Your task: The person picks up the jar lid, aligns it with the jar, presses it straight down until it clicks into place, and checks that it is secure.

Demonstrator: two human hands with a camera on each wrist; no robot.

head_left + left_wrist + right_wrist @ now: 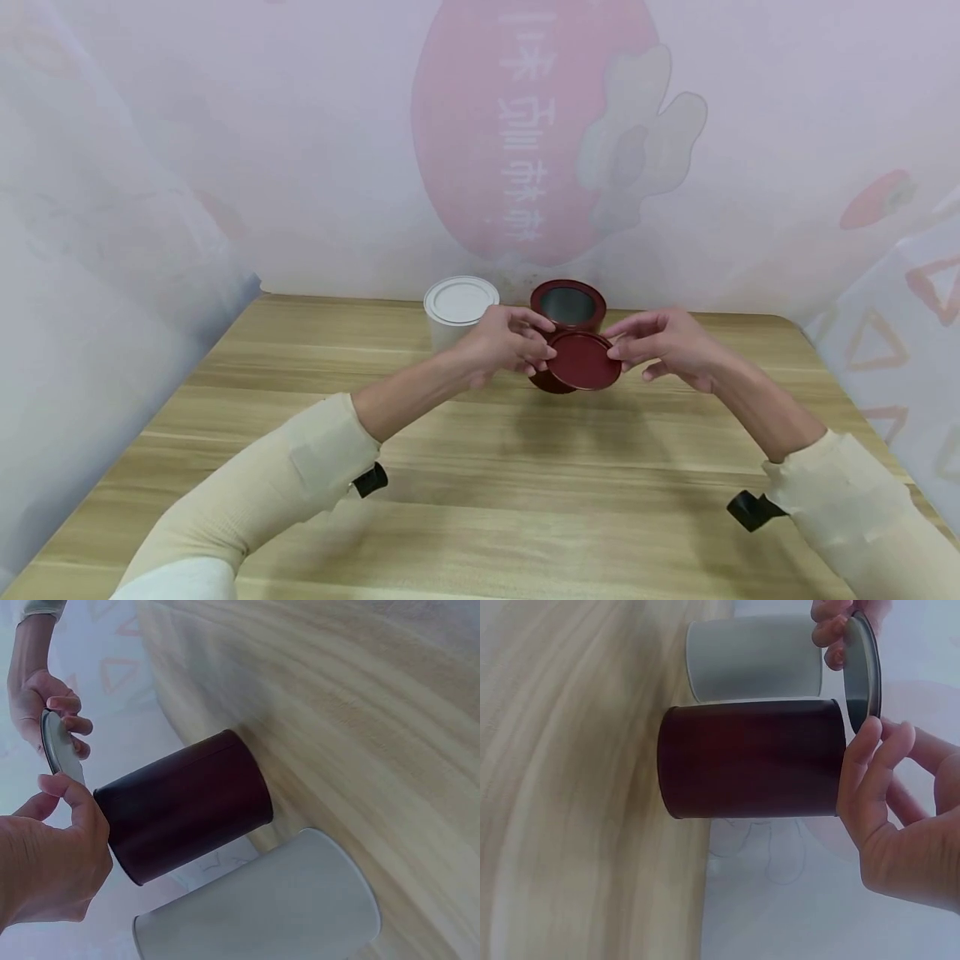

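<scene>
Both hands pinch the red lid; wrist views reveal its silvery underside.

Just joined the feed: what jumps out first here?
Two hands, the left hand and right hand, hold a dark red lid between their fingertips, just in front of the open dark red tin at the far middle of the wooden table. A white tin stands left of it, lid on.

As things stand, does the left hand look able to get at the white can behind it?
Probably yes. The white can stands just behind the left hand with nothing between them, but that hand pinches the red lid together with the right hand, so it would have to let go first.
</scene>
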